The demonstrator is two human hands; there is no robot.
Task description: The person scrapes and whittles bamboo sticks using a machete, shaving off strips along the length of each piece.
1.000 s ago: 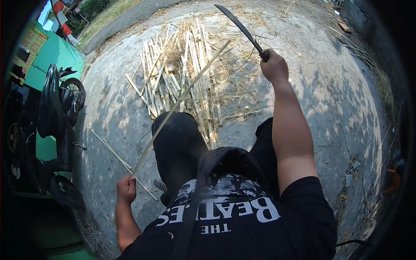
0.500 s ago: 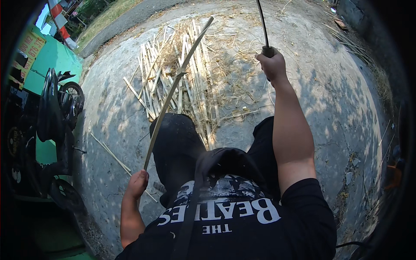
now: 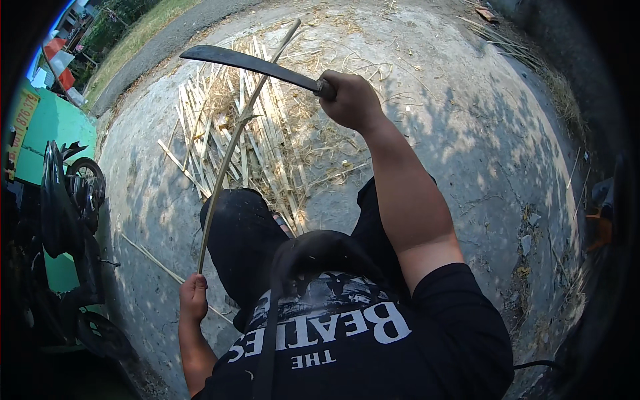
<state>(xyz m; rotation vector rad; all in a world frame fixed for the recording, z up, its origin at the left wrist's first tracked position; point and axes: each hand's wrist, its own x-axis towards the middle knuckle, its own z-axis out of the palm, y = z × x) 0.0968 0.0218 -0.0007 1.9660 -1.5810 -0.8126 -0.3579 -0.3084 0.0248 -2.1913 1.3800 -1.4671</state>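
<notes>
The left hand (image 3: 193,298) is closed in a fist around the lower end of a long thin bamboo stick (image 3: 235,143). From that hand the stick runs up and away toward about 1 o'clock, its long axis slanting across the picture until its far tip shows near the top edge. The right hand (image 3: 351,100) is wrapped tight around the handle of a curved machete (image 3: 250,65), whose dark blade reaches from the fist toward 10 o'clock. Blade and stick cross in the picture at the stick's upper part; whether the edge touches the stick cannot be told. So the right hand, with the blade, is nearer the far end of the stick, and the left hand grips the near end. Beyond the stick, at 12 o'clock from the person's knee (image 3: 241,230), a heap of split bamboo strips (image 3: 267,143) lies on the concrete ground (image 3: 480,133). A parked motorbike (image 3: 70,220) stands at 9 o'clock.
</notes>
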